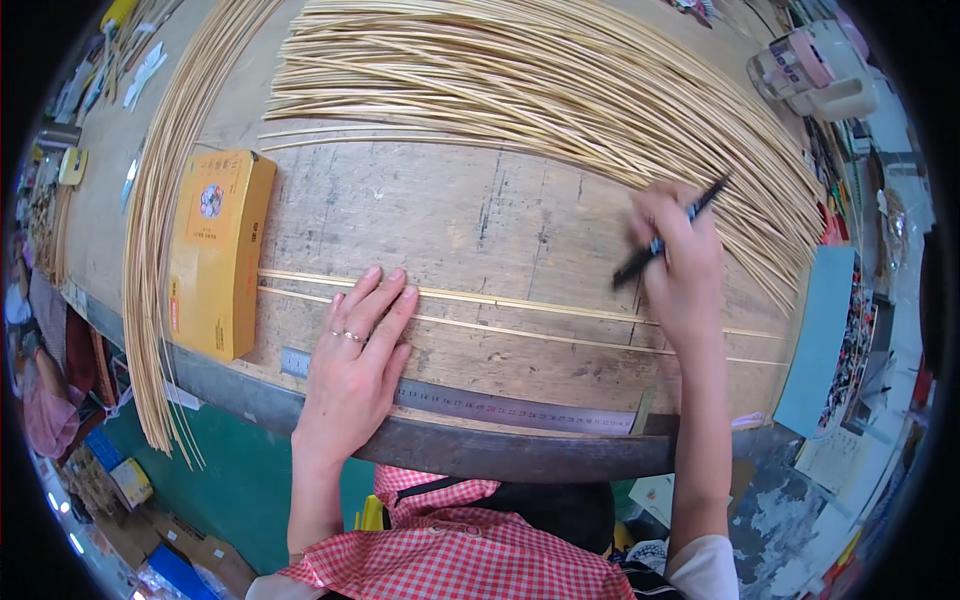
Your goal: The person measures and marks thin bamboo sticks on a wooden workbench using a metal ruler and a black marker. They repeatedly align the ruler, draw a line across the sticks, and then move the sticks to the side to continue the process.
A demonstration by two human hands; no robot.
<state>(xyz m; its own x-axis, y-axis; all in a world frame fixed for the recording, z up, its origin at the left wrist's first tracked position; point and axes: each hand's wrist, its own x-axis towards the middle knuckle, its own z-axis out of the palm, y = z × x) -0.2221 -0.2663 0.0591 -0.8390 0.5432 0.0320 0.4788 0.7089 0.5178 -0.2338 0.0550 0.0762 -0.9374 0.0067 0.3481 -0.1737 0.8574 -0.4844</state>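
Observation:
My left hand (355,355) lies flat on the wooden workbench (450,210), fingers together, pressing on two thin pale strips (540,305) that run left to right across the board. My right hand (680,265) is closed around a dark pen (668,233) with a blue band, its tip pointing down-left, hovering above the strips near the right end. A large fan of thin pale sticks (540,80) spreads across the far side of the bench, just beyond my right hand.
A yellow flat box (215,250) lies left of my left hand, against the strip ends. A steel ruler (470,405) is fixed along the near bench edge. Another bundle of sticks (155,240) curves down the left side. A pink tape dispenser (810,65) stands far right.

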